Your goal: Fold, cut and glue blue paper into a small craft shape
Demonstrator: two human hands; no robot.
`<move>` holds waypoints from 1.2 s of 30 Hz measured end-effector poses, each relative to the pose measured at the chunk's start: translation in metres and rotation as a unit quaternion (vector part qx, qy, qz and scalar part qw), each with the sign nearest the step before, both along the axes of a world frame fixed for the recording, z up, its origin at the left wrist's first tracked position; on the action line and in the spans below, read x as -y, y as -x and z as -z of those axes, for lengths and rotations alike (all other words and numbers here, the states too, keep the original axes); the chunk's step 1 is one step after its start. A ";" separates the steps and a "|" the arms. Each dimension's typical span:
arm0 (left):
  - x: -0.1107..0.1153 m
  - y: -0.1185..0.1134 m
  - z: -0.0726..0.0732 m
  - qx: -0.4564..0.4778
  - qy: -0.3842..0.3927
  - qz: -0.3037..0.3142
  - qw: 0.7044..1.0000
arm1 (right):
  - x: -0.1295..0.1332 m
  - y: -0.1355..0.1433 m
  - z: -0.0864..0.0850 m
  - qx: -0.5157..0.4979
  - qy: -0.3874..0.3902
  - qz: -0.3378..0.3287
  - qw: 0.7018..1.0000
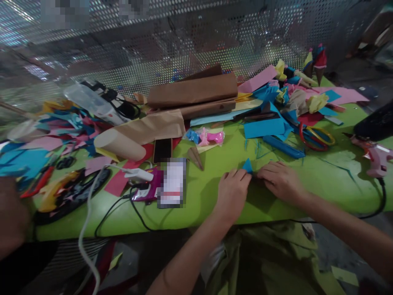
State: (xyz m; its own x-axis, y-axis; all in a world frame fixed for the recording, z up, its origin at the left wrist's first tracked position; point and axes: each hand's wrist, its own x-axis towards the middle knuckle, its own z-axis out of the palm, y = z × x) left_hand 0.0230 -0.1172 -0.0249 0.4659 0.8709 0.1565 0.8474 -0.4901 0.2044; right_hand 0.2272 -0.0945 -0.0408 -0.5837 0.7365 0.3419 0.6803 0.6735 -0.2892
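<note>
A small pointed piece of blue paper (247, 165) rises from the fingertips of my left hand (233, 191), which is closed on it above the green table (202, 213). Close by on the right, my right hand (281, 180) has its fingers bent and drawn together, and whatever they may hold is hidden. A brown paper cone (195, 158) lies left of my hands. Beyond them are a long blue object (284, 147), a sheet of blue paper (264, 128) and scissors (317, 137) with red and yellow handles.
Rolled brown paper (193, 91) and coloured scraps line the back. At right sits a pink glue gun (379, 159) with a black cable. Left are a phone (172, 184), a purple power strip (150, 190), a white cable (87, 213) and another person's blurred hand (12, 217).
</note>
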 end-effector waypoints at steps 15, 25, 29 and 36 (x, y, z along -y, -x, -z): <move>-0.001 0.000 0.007 -0.056 -0.074 0.037 0.995 | -0.024 0.000 -0.012 -0.004 0.111 -0.023 0.994; -0.002 -0.001 0.002 -0.045 -0.033 0.014 0.998 | -0.012 -0.004 -0.002 -0.020 0.060 -0.015 0.998; -0.003 0.000 0.002 -0.035 -0.023 0.004 0.999 | -0.009 -0.001 0.003 0.002 0.012 -0.020 1.000; -0.005 0.002 0.002 -0.026 -0.020 0.019 0.999 | -0.014 0.001 0.004 0.002 0.006 -0.018 1.000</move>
